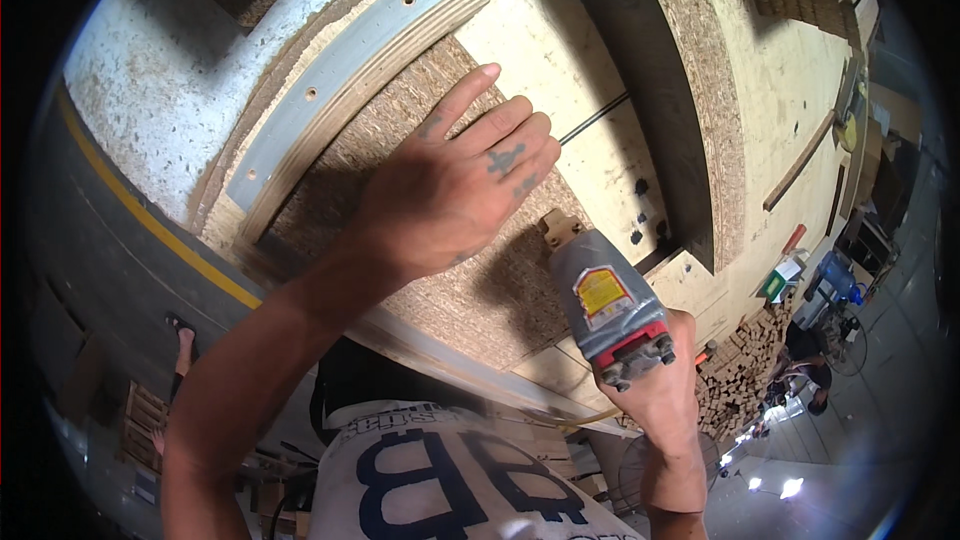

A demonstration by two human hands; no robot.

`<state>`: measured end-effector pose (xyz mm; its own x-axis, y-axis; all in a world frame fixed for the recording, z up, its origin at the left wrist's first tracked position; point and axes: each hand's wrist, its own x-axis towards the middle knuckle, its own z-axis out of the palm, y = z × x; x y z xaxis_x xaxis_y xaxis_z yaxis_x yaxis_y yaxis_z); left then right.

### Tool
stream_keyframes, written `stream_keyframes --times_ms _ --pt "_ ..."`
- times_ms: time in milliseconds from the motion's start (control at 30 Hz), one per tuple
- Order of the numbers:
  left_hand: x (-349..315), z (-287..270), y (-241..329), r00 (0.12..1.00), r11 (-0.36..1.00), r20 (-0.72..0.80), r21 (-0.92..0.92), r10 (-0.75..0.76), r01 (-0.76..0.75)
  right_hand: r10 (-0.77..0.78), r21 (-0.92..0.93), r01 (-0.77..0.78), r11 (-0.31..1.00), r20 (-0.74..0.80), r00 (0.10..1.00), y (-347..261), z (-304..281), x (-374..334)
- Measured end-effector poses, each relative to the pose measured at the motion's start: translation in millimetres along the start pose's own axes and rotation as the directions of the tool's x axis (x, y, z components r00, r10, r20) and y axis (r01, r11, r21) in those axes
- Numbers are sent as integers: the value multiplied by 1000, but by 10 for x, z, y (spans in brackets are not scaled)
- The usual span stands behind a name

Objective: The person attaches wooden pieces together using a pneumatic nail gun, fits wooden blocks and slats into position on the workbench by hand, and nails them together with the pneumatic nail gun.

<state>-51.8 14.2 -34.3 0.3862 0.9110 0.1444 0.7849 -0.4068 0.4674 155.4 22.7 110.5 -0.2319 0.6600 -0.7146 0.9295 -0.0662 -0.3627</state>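
My right hand (660,380) grips a grey pneumatic nail gun (590,280) with a yellow-and-red label; its nose points away, over the right edge of a chipboard panel (480,310). My left hand (470,170) lies back up across the panel. Its little finger is stretched out and the other visible fingers curl down at the panel's right edge; the thumb and fingertips are hidden. Left of the panel runs a curved plywood strip (370,90) with a grey face and several holes. Beyond its right side stands a dark curved piece (640,70) with a chipboard edge.
Pale plywood (770,120) spreads out on the right, with thin wooden strips (800,160) on it. A pile of small wood blocks (745,370) lies lower right, near a blue bottle (838,278) and another person (805,365). A yellow floor line (150,210) passes on the left.
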Motion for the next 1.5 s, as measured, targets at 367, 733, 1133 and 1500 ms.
stream_keyframes --times_ms 367,733,1133,1500 --pt "-22 59 -18 999 998 30 62 13 -15 51 33 -51 998 -1 999 -5 -105 89" --pt "-18 47 3 1000 1000 12 -15 10 -10 276 164 -281 946 50 960 -3 -54 -92" --pt "-1 20 -11 1000 1000 0 14 20 -20 146 -58 -146 988 -4 989 -15 129 -108" --pt "-52 -5 -101 999 999 10 -3 41 -41 182 -22 -181 983 62 981 223 304 -489"
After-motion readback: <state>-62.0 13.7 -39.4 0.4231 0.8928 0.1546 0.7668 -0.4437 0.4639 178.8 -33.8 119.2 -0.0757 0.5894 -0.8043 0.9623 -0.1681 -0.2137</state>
